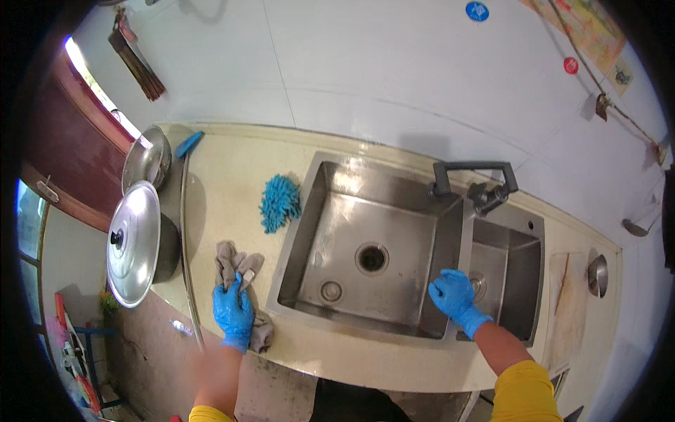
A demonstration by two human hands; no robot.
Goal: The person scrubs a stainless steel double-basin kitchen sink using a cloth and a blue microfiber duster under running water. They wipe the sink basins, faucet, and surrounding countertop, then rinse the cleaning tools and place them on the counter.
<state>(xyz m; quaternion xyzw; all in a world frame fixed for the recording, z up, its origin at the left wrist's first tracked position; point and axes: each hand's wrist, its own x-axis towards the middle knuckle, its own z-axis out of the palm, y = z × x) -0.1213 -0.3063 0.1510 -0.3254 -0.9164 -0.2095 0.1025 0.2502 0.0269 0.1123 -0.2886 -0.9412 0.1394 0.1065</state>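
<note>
My left hand, in a blue glove, grips a crumpled grey cloth on the counter left of the sink. A small whitish patch on the cloth shows by the fingertips. My right hand, gloved in the same blue, hovers over the divider between the two basins. Its fingers are curled in and nothing shows in them. Below lies the large stainless steel sink basin with a round drain. The smaller basin is partly hidden behind my right hand.
A blue chenille wash mitt lies by the sink's left rim. Left of it are a metal tube, a lidded pot and a metal bowl. A black faucet stands behind; a cutting board lies at right.
</note>
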